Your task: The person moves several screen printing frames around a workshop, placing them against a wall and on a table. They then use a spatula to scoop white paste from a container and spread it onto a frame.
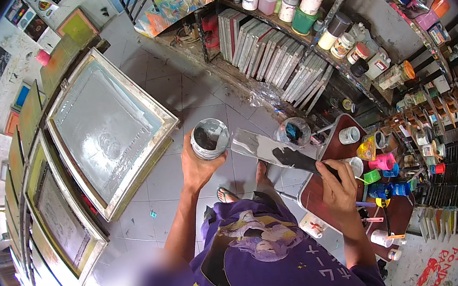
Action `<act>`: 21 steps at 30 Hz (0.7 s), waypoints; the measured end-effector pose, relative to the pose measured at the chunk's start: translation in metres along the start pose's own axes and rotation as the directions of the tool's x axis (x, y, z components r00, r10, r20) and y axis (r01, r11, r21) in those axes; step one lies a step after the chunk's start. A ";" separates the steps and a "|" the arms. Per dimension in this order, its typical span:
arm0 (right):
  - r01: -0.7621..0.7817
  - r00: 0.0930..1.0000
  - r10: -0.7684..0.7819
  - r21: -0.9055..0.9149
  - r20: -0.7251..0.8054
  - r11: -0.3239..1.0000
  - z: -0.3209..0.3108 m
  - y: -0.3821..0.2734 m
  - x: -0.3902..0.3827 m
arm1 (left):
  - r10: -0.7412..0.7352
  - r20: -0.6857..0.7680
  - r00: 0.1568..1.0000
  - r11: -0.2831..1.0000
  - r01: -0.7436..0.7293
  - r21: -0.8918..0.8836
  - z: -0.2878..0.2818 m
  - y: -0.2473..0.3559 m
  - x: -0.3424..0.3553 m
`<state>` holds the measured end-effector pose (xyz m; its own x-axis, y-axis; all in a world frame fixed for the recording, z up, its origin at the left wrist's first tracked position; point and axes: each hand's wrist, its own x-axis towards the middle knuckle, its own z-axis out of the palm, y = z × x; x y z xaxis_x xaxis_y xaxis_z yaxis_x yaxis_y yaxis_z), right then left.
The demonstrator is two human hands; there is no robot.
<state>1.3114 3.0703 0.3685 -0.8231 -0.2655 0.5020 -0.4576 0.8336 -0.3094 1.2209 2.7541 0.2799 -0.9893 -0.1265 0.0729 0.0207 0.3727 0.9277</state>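
Note:
My left hand (201,171) is wrapped round an open tub (205,152) with grey ink inside, held up in front of my body. In my right hand (338,187) is a long flat ink spatula (263,149), its broad blade smeared grey and dark. The blade's end points at the tub but stays a little apart from it. To the left of the tub lies a tilted printing screen (169,121) in a pale frame, with wet grey ink spread over its mesh.
Another framed screen (97,237) is at the lower left. A red-brown table (326,202) on my right carries ink pots and several bright cups. Shelving behind holds stacked frames (275,50) and bottles (311,1). A bucket (294,133) stands beyond the spatula.

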 end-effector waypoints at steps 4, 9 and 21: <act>-0.224 0.974 0.205 0.297 0.094 0.928 0.020 -0.015 -0.003 | -0.015 0.029 0.999 0.997 0.017 -0.079 0.008 0.005 -0.008; -0.671 0.740 0.430 0.613 0.517 0.418 0.062 -0.032 -0.005 | 0.026 0.036 0.999 0.998 -0.023 -0.058 0.024 0.011 -0.014; -0.768 0.639 0.414 0.504 0.648 0.395 0.062 -0.034 -0.007 | 0.189 -0.084 0.978 0.982 -0.189 0.009 0.015 0.015 0.000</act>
<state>1.3117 3.0134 0.3251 -0.9333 -0.1383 -0.3313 0.2818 0.2894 -0.9148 1.2191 2.7736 0.2881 -0.9519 -0.1306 0.2773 0.2059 0.3980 0.8940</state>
